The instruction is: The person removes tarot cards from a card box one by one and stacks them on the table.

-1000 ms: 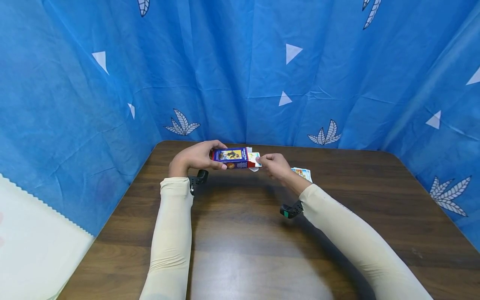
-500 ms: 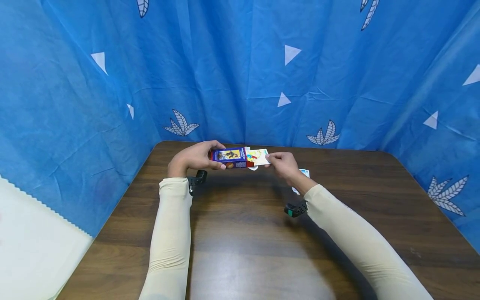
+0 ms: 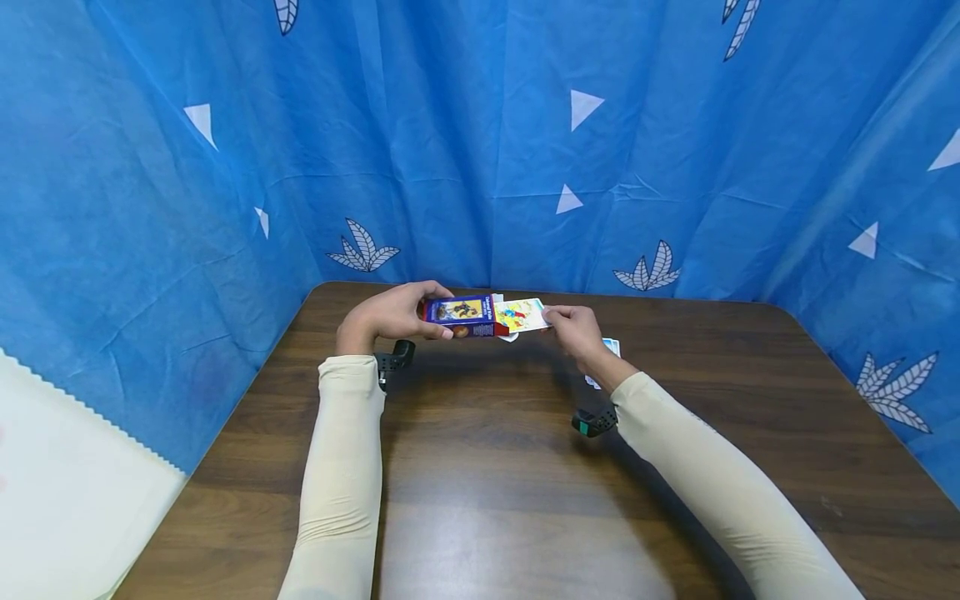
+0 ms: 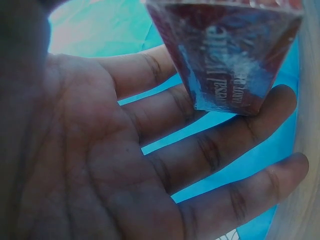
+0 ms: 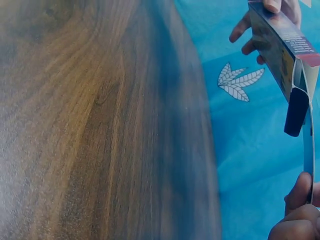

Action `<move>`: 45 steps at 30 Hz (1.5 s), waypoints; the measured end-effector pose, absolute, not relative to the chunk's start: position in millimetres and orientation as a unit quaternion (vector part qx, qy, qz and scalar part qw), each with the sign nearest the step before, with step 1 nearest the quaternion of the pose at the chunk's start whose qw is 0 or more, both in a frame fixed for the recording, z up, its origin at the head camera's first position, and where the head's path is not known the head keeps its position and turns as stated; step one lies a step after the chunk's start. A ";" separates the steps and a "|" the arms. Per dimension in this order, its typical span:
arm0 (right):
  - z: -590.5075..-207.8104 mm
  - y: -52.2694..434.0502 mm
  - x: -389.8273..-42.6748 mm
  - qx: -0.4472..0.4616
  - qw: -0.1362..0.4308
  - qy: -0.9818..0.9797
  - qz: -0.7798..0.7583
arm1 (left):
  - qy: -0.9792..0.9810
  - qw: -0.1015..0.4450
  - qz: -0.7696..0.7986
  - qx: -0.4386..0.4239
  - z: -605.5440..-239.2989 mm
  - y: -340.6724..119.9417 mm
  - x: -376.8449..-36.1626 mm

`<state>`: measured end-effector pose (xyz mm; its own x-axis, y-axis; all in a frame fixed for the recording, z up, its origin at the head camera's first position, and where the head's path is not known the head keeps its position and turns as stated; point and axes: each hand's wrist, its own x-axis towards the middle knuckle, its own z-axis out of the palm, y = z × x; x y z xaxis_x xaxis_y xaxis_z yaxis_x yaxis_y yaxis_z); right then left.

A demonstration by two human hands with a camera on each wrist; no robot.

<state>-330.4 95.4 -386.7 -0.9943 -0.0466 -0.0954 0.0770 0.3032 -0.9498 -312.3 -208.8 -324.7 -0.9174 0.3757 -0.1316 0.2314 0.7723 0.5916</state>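
Observation:
My left hand (image 3: 392, 313) grips a blue and red tarot card box (image 3: 459, 310) between thumb and fingers above the far part of the table. In the left wrist view, the end of the box (image 4: 227, 62) rests against the spread fingers. Its right end stands open with the flaps out. A colourful card (image 3: 519, 315) sticks out of that end, its inner part hidden in the box. My right hand (image 3: 579, 337) pinches the card's outer edge. The right wrist view shows the card (image 5: 308, 150) edge-on, between thumb and finger; whether it is one card or more, I cannot tell.
Several loose cards (image 3: 612, 347) lie on the brown wooden table (image 3: 480, 467), partly behind my right wrist. A blue patterned curtain (image 3: 450, 150) hangs along the table's far edge and sides. White cloth (image 3: 67, 492) is at the left.
My right hand has moved right, drawing the card further out of the box, so more of its picture shows. The left hand and box have stayed almost still.

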 end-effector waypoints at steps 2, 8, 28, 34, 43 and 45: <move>-385.7 94.8 -329.5 0.008 0.057 0.799 -0.598 | 0.934 0.122 0.296 0.159 -324.3 -209.0 -311.9; -383.3 95.0 -325.9 -0.003 0.072 0.787 -0.613 | 0.935 0.122 0.295 0.158 -323.9 -209.8 -312.3; -374.9 123.2 -336.6 0.044 0.000 0.769 -0.638 | 0.932 0.124 0.298 0.163 -322.6 -209.3 -311.0; -373.1 144.7 -343.1 0.046 -0.007 0.816 -0.576 | 0.932 0.126 0.298 0.166 -323.6 -209.2 -311.7; -386.4 181.5 -350.8 0.058 -0.048 0.849 -0.524 | 0.931 0.128 0.300 0.163 -324.2 -209.4 -312.1; -390.1 186.1 -351.5 0.063 -0.056 0.849 -0.521 | 0.930 0.129 0.301 0.163 -324.6 -209.1 -312.7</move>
<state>-351.5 186.1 -390.1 -0.9858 0.1652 0.0296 0.0485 0.4494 -0.8920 -312.7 -209.1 -324.6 -0.9131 0.3820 -0.1424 0.2259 0.7649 0.6032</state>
